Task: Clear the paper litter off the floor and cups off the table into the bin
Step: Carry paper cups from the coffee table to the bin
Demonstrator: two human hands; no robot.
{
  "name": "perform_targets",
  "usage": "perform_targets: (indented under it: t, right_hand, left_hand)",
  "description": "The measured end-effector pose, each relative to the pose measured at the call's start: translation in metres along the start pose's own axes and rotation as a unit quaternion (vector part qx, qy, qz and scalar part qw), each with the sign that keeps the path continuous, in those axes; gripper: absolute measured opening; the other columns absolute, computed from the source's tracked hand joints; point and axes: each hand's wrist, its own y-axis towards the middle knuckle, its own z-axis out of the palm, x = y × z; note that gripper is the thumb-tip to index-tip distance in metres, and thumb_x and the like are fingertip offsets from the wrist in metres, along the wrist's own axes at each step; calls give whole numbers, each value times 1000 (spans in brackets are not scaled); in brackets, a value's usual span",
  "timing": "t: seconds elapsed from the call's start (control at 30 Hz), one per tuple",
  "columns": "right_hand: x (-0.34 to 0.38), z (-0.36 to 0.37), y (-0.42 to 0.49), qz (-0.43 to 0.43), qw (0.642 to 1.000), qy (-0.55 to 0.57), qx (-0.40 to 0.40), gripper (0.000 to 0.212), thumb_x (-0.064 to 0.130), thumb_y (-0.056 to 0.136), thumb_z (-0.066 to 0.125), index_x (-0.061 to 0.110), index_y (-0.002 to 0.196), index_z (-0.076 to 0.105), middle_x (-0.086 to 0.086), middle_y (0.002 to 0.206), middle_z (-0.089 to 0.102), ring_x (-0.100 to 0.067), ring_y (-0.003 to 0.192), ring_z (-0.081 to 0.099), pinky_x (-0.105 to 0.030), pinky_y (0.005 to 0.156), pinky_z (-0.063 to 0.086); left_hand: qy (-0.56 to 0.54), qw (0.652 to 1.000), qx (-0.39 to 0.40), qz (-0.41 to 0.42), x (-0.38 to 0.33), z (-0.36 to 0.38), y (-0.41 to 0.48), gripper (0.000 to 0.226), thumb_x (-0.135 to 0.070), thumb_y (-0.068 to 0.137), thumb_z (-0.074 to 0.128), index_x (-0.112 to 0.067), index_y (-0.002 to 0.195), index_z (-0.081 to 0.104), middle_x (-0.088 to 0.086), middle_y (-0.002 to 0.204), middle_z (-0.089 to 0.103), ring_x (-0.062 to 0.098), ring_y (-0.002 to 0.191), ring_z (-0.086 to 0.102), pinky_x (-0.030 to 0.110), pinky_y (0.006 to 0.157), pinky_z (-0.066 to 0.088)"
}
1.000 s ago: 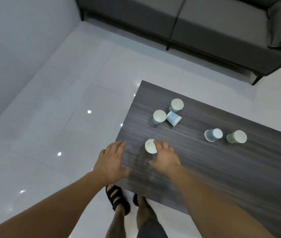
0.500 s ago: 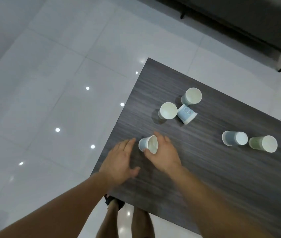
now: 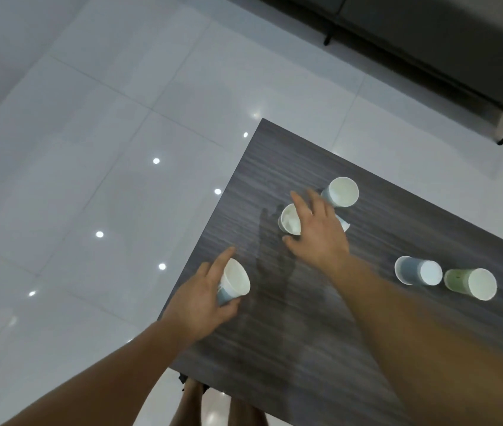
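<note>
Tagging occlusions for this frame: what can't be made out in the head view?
All head view.
- Tipped cup: mostly under the right hand, print unreadable.
- White cup: right hand's fingers cover its far rim; contact unclear.
- Held cup: left hand covers its base.
- Sofa: cut off by top and right edges.
- Bin, paper litter: outside the frame.

No words, numbers or brand marks are showing clearly enough to read. The blue-printed cup (image 3: 234,281) at lower centre of the frame is carrying a bluish pattern on its side, and the green cup (image 3: 460,280) at the right is showing a faint dark speck. Both are coming out too blurred to make out.
</note>
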Motion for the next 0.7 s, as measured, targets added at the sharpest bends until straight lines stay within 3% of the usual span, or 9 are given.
perform_targets:
  t: [0.1, 0.2, 0.33, 0.43, 0.57, 0.7]
  right_hand:
    - [-5, 11, 16, -14, 996, -50, 75, 92, 38, 84, 71, 32, 154, 11, -6, 162, 3, -33, 146, 12, -50, 106, 39]
    - [4, 19, 7, -17, 990, -61, 125, 79, 31, 87, 68, 31, 150, 22, -7, 151, 27, -30, 131, 36, -42, 96, 45]
    - [18, 17, -32, -4, 990, -14, 142, 69, 26, 83, 63, 27, 145, 33, -5, 137, 38, -28, 122, 41, -37, 95, 42]
    - [27, -9, -59, 13, 991, 45, 122, 70, 29, 78, 64, 24, 142, 35, -3, 133, 38, -27, 119, 41, -37, 94, 45]
    - [41, -60, -87, 10, 994, 93, 64, 56, 26, 74, 63, 19, 125, 43, -1, 123, 37, -25, 112, 44, -32, 83, 44]
    - [52, -114, -126, 26, 995, 92, 7, 69, 29, 76, 60, 27, 141, 35, 0, 133, 37, -27, 118, 43, -38, 86, 48]
  left_hand:
    - [-6, 1000, -9, -15, 9, 3, -5, 86, -53, 74, 74, -50, 136, 14, -12, 133, 44, 14, 110, 52, 26, 94, 47]
    - [22, 999, -30, -24, 6, -4, -9, 84, -58, 69, 74, -40, 137, 28, -12, 131, 48, 11, 108, 51, 24, 94, 45]
    - [59, 997, -58, -5, -11, -33, -14, 79, -60, 67, 74, -35, 134, 38, -11, 127, 54, 10, 106, 51, 23, 90, 45]
    - [41, 997, -72, 1, -38, -62, -19, 82, -53, 70, 76, -35, 137, 34, -10, 132, 51, 12, 111, 48, 26, 94, 45]
    - [13, 994, -94, 58, -86, -98, -26, 89, -38, 72, 77, -32, 145, 26, -4, 138, 43, 20, 118, 47, 32, 98, 43]
    - [43, 989, -84, 111, -129, -122, -40, 91, -34, 74, 75, -34, 148, 22, -1, 133, 39, 22, 113, 49, 36, 95, 47]
